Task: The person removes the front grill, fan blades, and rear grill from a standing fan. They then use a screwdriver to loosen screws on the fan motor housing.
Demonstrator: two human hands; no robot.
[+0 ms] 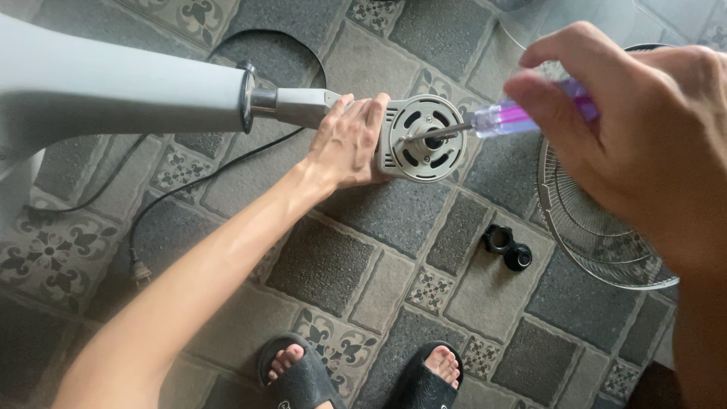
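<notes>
Over the grey patterned floor tiles point(363, 265), left hand point(350, 144) wrapping closed around the round grey fan motor housing point(421, 138), right hand point(644, 144) pinching the clear purple-handled screwdriver point(515, 117), its long axis lying roughly level, tip aiming leftward into the housing's face.

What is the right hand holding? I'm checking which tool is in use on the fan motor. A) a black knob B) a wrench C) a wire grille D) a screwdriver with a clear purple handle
D: the right hand grips a screwdriver with a clear purple handle, its shaft at the fan motor that the left hand holds.
</notes>
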